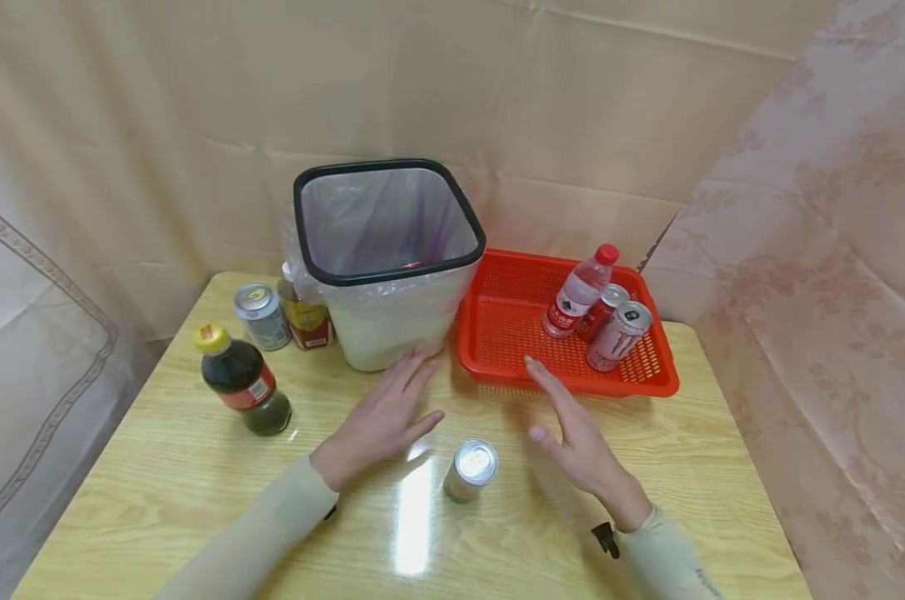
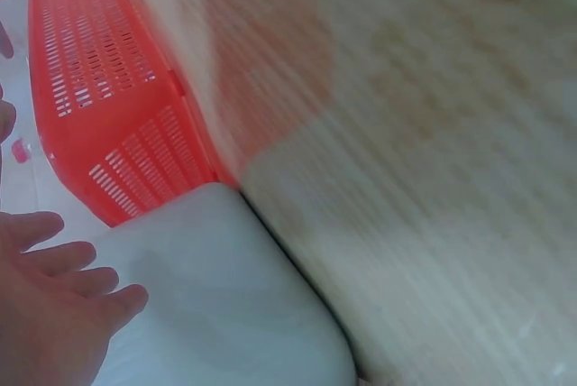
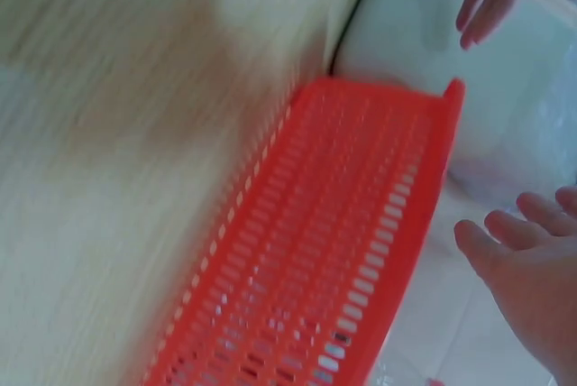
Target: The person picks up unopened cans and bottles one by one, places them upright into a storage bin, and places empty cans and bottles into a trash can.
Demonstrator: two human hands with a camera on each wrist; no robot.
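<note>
My left hand [image 1: 383, 415] is held with fingers straight in front of the white trash bin [image 1: 392, 329], whose black rim and plastic liner show. Whether its fingertips touch the bin I cannot tell. My right hand [image 1: 578, 442], fingers extended and thumb apart, hovers by the front edge of the red plastic basket [image 1: 497, 333]. Neither hand holds anything. A small can [image 1: 473, 465] stands upright on the table between the two forearms. In the left wrist view the left hand [image 2: 63, 305] has spread fingers beside the bin. The right wrist view shows the right hand [image 3: 532, 269] near the basket's side.
In the basket are a red-capped water bottle [image 1: 576, 296], a red can [image 1: 597, 317] and a pink can [image 1: 619, 337]. Left of the bin stand a cola bottle [image 1: 246, 383], a silver can [image 1: 263, 318] and a yellow-labelled bottle [image 1: 308, 321]. Cloth curtains [image 1: 197, 100] surround the table.
</note>
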